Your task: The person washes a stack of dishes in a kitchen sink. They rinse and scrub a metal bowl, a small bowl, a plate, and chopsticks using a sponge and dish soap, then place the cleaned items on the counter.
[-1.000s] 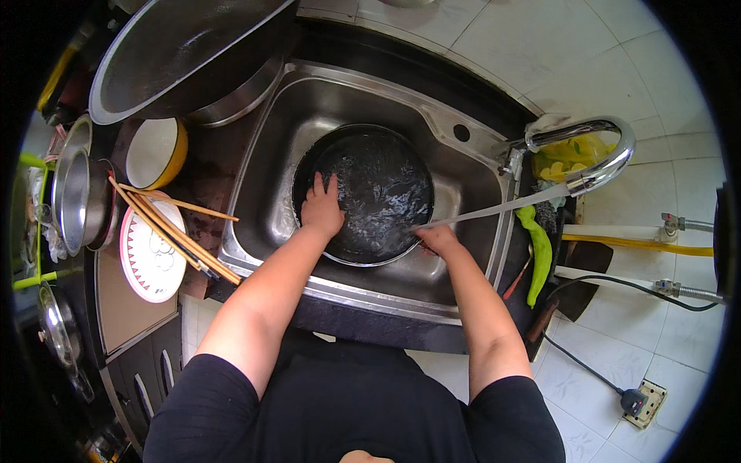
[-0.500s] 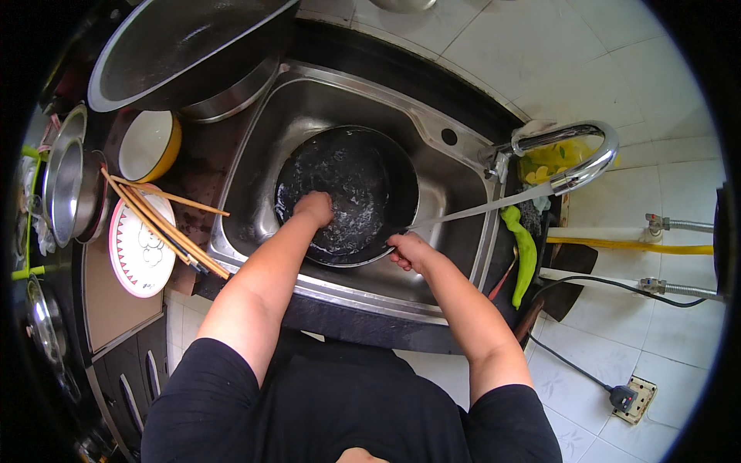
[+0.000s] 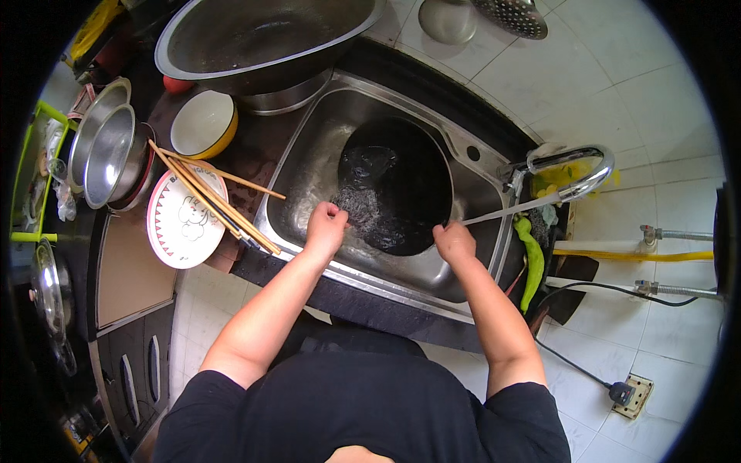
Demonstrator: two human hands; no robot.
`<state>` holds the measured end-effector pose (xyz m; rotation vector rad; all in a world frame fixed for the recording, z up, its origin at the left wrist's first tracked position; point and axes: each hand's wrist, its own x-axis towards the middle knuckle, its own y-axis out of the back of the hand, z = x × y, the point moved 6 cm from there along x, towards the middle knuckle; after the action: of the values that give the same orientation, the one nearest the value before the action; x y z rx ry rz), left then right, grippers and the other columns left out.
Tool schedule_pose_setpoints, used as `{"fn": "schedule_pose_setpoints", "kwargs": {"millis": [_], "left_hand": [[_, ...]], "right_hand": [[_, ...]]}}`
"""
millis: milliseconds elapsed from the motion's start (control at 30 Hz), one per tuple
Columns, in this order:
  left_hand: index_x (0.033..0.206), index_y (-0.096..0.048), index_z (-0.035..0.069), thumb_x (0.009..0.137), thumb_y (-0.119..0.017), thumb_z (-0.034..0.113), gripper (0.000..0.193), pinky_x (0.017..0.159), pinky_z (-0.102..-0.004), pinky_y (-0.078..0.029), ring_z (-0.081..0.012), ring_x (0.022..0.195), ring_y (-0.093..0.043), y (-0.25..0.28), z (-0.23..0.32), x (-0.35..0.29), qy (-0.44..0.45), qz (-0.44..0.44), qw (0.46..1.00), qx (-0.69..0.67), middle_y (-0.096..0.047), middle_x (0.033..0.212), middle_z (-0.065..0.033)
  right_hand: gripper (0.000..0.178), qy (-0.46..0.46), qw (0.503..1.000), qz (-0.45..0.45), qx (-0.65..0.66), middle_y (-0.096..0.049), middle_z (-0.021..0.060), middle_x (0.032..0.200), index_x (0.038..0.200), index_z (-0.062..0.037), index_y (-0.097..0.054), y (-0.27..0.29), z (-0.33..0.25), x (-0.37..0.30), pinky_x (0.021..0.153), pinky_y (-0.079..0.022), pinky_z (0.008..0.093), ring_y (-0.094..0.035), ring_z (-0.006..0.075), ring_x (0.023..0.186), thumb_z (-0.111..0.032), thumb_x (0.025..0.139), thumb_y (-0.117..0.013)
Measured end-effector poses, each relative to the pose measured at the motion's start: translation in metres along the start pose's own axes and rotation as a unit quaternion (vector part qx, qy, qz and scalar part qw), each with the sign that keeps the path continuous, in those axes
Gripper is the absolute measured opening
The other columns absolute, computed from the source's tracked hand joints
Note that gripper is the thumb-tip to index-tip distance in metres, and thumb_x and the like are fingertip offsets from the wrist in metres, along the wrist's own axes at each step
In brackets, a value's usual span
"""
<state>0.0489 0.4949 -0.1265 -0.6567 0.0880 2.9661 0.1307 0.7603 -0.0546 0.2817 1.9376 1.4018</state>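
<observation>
A round black pan (image 3: 417, 170) sits tilted in the steel sink (image 3: 309, 166), with water splashing inside its left side. My right hand (image 3: 455, 242) grips the rim at the lower right, fingers closed. At the lower left rim is my left hand (image 3: 327, 228), its fingers curled together; they seem to hold the edge, though the contact is partly hidden. From the chrome tap (image 3: 590, 179) a stream of water falls beside my right hand.
Left of the sink, chopsticks (image 3: 204, 189) lie across a white plate (image 3: 171, 231), beside a yellow bowl (image 3: 202, 131) and metal bowls (image 3: 108, 158). A large dark basin (image 3: 262, 38) stands behind. A green pepper (image 3: 532, 266) lies at the sink's right edge.
My left hand has come up out of the water to the pan's left rim. The pan has tipped, and its water has shifted leftward. The view has swung left.
</observation>
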Motion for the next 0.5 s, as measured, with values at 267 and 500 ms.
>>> {"fn": "schedule_pose_setpoints", "kwargs": {"millis": [267,500], "left_hand": [[0.087,-0.044,0.005,0.084,-0.052,0.006,0.009,0.057,-0.0232,-0.046,-0.0133,0.067,-0.057,0.014,0.008,-0.036,0.005,-0.028,0.994,-0.103,-0.054,0.079,-0.0059],[0.091,-0.043,0.007,0.083,-0.054,0.006,0.014,0.061,-0.0226,-0.046,-0.0118,0.064,-0.056,0.015,0.004,-0.046,-0.003,-0.046,0.995,-0.090,-0.056,0.077,-0.0063]], "right_hand": [[0.027,0.117,0.978,0.144,-0.099,-0.061,0.0168,0.070,0.078,-0.0036,-0.057,0.044,-0.012,-0.045,0.063,-0.048,0.0448,-0.060,0.0349,0.068,-0.030,0.079,-0.051],[0.030,0.106,0.977,0.183,-0.034,-0.061,0.0171,0.072,0.076,-0.0028,-0.056,0.027,0.009,-0.054,0.063,-0.047,0.0461,-0.060,0.0363,0.068,-0.031,0.080,-0.050]]}}
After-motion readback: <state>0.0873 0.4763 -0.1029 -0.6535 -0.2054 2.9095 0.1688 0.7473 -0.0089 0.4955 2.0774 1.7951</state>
